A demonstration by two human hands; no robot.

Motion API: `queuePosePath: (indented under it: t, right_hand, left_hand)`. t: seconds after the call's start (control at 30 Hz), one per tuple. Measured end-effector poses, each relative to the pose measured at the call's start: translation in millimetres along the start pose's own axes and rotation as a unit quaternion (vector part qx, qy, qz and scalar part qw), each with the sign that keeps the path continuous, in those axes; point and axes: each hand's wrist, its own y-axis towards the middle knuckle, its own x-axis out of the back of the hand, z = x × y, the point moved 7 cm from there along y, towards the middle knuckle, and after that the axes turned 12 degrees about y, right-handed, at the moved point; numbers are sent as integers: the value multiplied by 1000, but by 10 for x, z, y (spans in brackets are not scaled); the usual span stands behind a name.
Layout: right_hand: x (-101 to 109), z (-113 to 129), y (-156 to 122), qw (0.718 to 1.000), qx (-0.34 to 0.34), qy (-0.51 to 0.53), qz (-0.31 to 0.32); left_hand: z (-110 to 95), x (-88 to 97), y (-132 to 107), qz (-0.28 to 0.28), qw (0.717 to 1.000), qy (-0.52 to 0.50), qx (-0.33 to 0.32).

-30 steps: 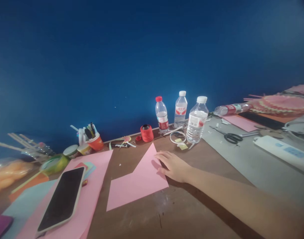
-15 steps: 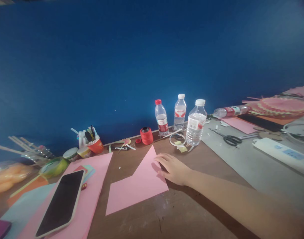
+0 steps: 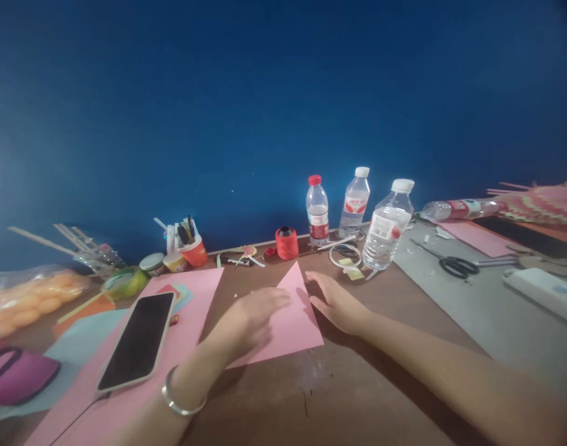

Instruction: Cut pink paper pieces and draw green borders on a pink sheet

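Observation:
A pink sheet of paper, folded so that one corner points away from me, lies on the brown table. My left hand, with a silver bangle at the wrist, is over the paper's left part and hides much of it. Its fingers are stretched toward the right and slightly blurred; whether they press on the sheet I cannot tell. Just off the paper's right edge is my right hand, its thumb and fingers apart and nothing held between them.
On the left a phone rests on larger pink sheets. Behind stand a cup of pens, a red thread spool and water bottles. Scissors and a power strip lie on the grey right side.
My left hand has come in from the lower left over the pink paper. My right hand has drawn slightly off the paper's right edge. The view has shifted a little left.

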Motion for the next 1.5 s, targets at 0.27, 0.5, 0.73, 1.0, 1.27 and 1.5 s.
queuePosePath:
  t: [0.27, 0.5, 0.73, 1.0, 1.27, 1.5]
  right_hand:
    - [-18, 47, -12, 998, 27, -45, 21]
    - [-225, 247, -86, 980, 85, -120, 134]
    - [-221, 150, -71, 967, 46, -126, 219]
    - [-109, -16, -64, 961, 24, -90, 260]
    - [220, -119, 89, 995, 0, 28, 92]
    - [30, 193, -29, 990, 58, -65, 113]
  left_hand:
    - [-177, -504, 82, 62, 997, -18, -31]
    - [-203, -504, 39, 72, 997, -6, -26]
    - [-105, -473, 4, 95, 995, -4, -13]
    - [61, -342, -136, 122, 991, 28, 51]
    - [-252, -108, -189, 122, 971, 114, 169]
    - [-499, -264, -62, 79, 985, 129, 87]
